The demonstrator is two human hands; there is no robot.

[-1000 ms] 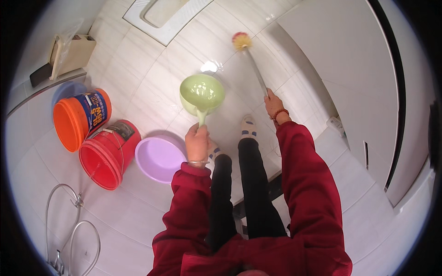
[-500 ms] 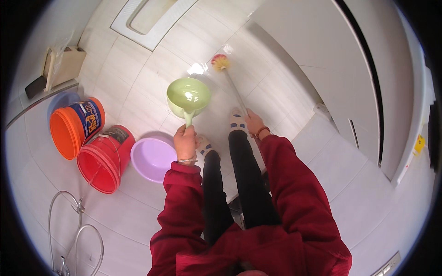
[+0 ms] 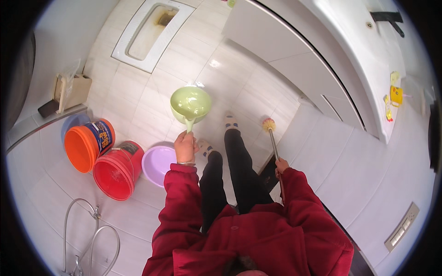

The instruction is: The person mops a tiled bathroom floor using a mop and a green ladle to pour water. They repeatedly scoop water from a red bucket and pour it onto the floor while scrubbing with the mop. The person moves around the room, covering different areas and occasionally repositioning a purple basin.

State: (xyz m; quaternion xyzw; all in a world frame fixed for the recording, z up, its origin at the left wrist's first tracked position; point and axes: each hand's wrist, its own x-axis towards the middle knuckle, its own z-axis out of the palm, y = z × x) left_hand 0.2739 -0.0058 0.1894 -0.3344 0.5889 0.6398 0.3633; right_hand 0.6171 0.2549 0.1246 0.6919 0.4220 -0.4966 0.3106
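My left hand is wrapped round the handle of a pale green water ladle, held level over the floor in front of me. Clear water with bright reflections shows inside its bowl. Off to the right, my right hand grips the pole of a toilet brush, whose round yellow and pink bristle head is at the far end, beyond my right foot. I cannot tell whether the bristles touch the tiles. Just left of my left hand is a lilac basin, partly hidden by my sleeve.
A red bucket and an orange bucket stand along the left wall, above a shower hose. A squat toilet is set in the floor at the far left. A white cabinet with a washbasin lines the right side.
My right hand has drawn the brush back and to the right, away from the middle of the floor. The view has shifted, showing more washbasin. The ladle stays in my left hand.
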